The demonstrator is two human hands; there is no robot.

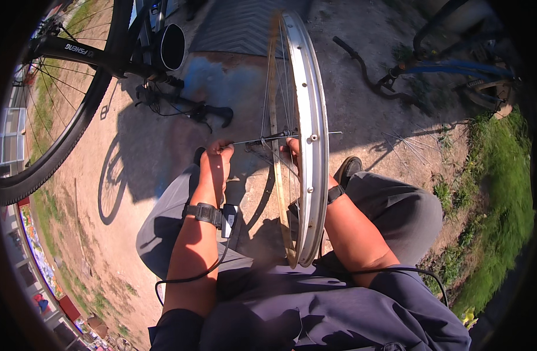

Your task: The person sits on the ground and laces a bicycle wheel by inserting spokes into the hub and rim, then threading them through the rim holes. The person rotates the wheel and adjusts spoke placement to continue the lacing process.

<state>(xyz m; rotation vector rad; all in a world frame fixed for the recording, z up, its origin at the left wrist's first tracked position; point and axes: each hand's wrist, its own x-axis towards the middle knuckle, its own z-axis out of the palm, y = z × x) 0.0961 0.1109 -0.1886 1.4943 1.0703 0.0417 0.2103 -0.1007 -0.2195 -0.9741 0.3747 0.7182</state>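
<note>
A partly spoked bicycle wheel stands upright between my knees, its silver metal rim (304, 92) close to my lap. The rim shows several spoke holes, some with nipples in them. Thin spokes run to the hub (268, 139) at the wheel's middle. My left hand (217, 160), left of the wheel, pinches the end of a thin metal spoke (242, 142) that points across at the hub. My right hand (293, 151) reaches in from the right, its fingertips by the hub. The rim hides much of that hand, so its grip is unclear. A thin straight end juts out right of the rim.
Loose spokes (411, 147) lie on the dirt at the right. Beyond them is a blue bicycle frame (452, 68) with black handlebars (360, 66). At upper left stands a bicycle with a black tyre (86, 109). A ridged mat (237, 26) lies ahead; grass (505, 175) borders the right.
</note>
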